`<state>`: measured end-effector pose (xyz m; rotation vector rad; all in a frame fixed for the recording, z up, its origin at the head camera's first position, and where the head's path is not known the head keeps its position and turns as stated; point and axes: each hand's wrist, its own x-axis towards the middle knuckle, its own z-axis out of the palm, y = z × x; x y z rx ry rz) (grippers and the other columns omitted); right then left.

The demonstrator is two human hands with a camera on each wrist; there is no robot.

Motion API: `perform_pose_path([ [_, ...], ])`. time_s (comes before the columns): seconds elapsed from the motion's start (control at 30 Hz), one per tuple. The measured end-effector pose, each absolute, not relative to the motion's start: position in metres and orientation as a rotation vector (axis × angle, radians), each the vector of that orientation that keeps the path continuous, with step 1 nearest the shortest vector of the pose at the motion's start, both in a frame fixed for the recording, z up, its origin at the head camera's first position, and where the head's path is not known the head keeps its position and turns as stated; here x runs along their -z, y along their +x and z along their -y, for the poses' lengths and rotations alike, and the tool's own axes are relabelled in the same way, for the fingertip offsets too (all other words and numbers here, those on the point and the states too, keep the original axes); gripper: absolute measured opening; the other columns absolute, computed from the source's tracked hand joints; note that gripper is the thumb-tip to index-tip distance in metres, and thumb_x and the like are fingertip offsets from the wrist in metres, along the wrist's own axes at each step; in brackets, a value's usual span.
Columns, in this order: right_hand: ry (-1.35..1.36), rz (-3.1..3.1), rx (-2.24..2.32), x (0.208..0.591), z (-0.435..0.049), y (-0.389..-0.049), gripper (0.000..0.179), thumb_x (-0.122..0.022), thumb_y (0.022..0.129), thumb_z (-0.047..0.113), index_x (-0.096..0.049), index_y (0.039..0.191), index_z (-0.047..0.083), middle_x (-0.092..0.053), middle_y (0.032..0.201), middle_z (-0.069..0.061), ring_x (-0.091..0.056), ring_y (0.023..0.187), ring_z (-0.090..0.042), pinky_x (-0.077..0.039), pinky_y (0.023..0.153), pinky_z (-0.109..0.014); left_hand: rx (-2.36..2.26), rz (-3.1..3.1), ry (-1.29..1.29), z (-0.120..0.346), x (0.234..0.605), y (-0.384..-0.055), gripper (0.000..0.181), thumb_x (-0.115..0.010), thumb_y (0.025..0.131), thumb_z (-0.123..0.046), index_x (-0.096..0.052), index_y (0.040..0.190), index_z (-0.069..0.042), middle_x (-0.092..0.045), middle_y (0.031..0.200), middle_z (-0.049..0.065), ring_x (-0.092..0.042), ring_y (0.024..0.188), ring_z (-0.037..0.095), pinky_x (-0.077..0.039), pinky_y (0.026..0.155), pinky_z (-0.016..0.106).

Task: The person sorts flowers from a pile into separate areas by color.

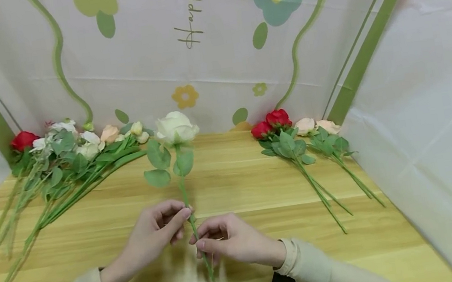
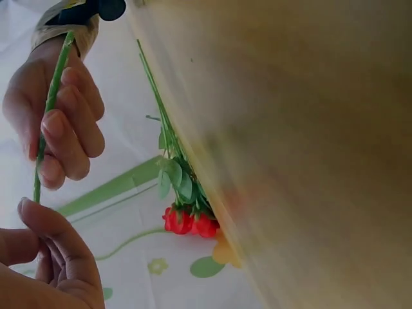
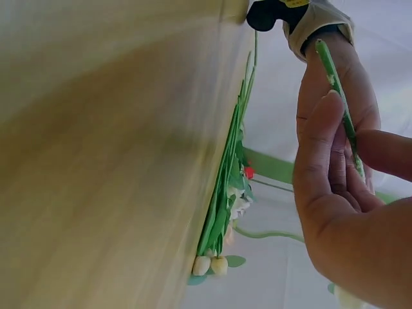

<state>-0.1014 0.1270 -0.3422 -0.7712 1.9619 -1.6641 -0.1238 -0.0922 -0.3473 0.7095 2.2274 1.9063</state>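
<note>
Two hands of mine share one thin stem just below the middle of the head view: my left hand [image 1: 158, 232] pinches the white rose [image 1: 176, 127] between thumb and forefinger a little higher up, and my right hand [image 1: 227, 239] has its fingers curled round the green stem [image 1: 186, 199] just beneath, so both grips are narrow and closed on the same flower. The bloom stands upright toward the upper centre of the frame, above the wooden surface [image 1: 257, 175], with its leaves spreading to the left of the stem. What worries me is how little of the stem I actually hold: the head looks heavy for such a thin stalk, and if my left pinch loosens, I judge the bloom would tip and swing in my right fingers. The lower end of the stem is blurred near the bottom centre, so I cannot tell whether it rests on the wood or hangs free; if it catches there, the stalk could bend. Squeezing harder carries its own risk, since twisting the two grips against each other might kink the stem between them. A wide swing could also brush the pile of mixed flowers [image 1: 59, 159] at the left edge or the red roses [image 1: 271, 122] lying right of centre and scatter them.
</note>
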Motion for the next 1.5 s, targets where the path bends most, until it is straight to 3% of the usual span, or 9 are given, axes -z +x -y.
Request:
perform_pose_path([
  [0.1, -0.797, -1.990, 1.658, 0.342, -0.128, -0.103, 0.016, -0.060, 0.098, 0.005, -0.064, 0.102, -0.009, -0.068, 0.086, -0.021, -0.062, 0.061, -0.019, -0.056, 0.060, -0.049, -1.878, -2.224, 0.718, 0.095, 0.344, -0.123, 0.020, -0.060, 0.101, -0.022, -0.067, 0.108, -0.005, -0.061, 0.070, 0.012, -0.057, 0.056, 0.023, -0.051, 0.049, 0.035],
  [0.23, -0.732, -2.080, 1.645, 0.336, -0.135, -0.111, 0.014, -0.061, 0.097, 0.004, -0.065, 0.102, -0.009, -0.067, 0.085, -0.022, -0.062, 0.061, -0.016, -0.056, 0.061, -0.046, -1.837, -2.220, 0.738, 0.100, 0.337, -0.126, 0.023, -0.057, 0.102, -0.020, -0.066, 0.114, -0.002, -0.066, 0.088, 0.013, -0.061, 0.063, 0.029, -0.054, 0.054, 0.036],
  [0.4, -0.561, -2.299, 1.628, 0.327, -0.157, -0.132, 0.010, -0.061, 0.096, 0.002, -0.068, 0.100, -0.005, -0.065, 0.084, -0.023, -0.061, 0.062, -0.019, -0.057, 0.059, -0.038, -1.816, -2.230, 0.699, 0.105, 0.327, -0.131, 0.027, -0.056, 0.103, -0.023, -0.066, 0.116, -0.002, -0.068, 0.102, 0.010, -0.062, 0.070, 0.025, -0.055, 0.057, 0.036],
  [0.57, -0.385, -2.535, 1.505, 0.328, -0.189, -0.162, 0.014, -0.060, 0.097, 0.001, -0.067, 0.102, -0.010, -0.065, 0.082, -0.022, -0.060, 0.059, -0.018, -0.056, 0.057, -0.040, -1.806, -2.242, 0.699, 0.110, 0.318, -0.132, 0.026, -0.056, 0.103, -0.022, -0.066, 0.115, -0.002, -0.067, 0.102, 0.011, -0.062, 0.073, 0.029, -0.055, 0.058, 0.036],
  [0.83, -0.227, -2.809, 1.136, 0.336, -0.224, -0.193, 0.014, -0.062, 0.096, 0.002, -0.070, 0.097, -0.009, -0.065, 0.074, -0.016, -0.055, 0.049, -0.016, -0.048, 0.049, -0.029, -1.755, -2.257, 0.696, 0.116, 0.313, -0.131, 0.024, -0.057, 0.102, -0.027, -0.067, 0.114, -0.008, -0.067, 0.100, 0.010, -0.062, 0.073, 0.027, -0.055, 0.058, 0.037],
  [1.1, -0.211, -2.977, 0.927, 0.348, -0.233, -0.205, 0.010, -0.067, 0.091, 0.001, -0.074, 0.090, -0.007, -0.065, 0.069, -0.007, -0.057, 0.058, -0.016, -0.051, 0.062, -0.033, -1.715, -2.251, 0.720, 0.120, 0.307, -0.131, 0.024, -0.056, 0.102, -0.027, -0.067, 0.110, -0.008, -0.067, 0.098, 0.010, -0.061, 0.071, 0.027, -0.054, 0.059, 0.037],
  [1.23, -0.206, -3.006, 0.918, 0.351, -0.234, -0.208, 0.010, -0.069, 0.090, 0.004, -0.075, 0.092, -0.005, -0.066, 0.073, -0.004, -0.059, 0.064, -0.014, -0.052, 0.063, -0.032, -1.690, -2.253, 0.743, 0.123, 0.305, -0.131, 0.024, -0.056, 0.103, -0.027, -0.067, 0.110, -0.007, -0.067, 0.098, 0.011, -0.061, 0.072, 0.027, -0.055, 0.059, 0.037],
  [1.5, -0.150, -2.920, 1.095, 0.352, -0.237, -0.211, 0.015, -0.071, 0.090, 0.005, -0.073, 0.100, -0.006, -0.071, 0.078, -0.011, -0.065, 0.055, -0.020, -0.054, 0.056, -0.032, -1.692, -2.293, 0.796, 0.132, 0.297, -0.133, 0.022, -0.056, 0.103, -0.025, -0.068, 0.108, -0.008, -0.067, 0.097, 0.010, -0.062, 0.070, 0.026, -0.055, 0.058, 0.037],
])
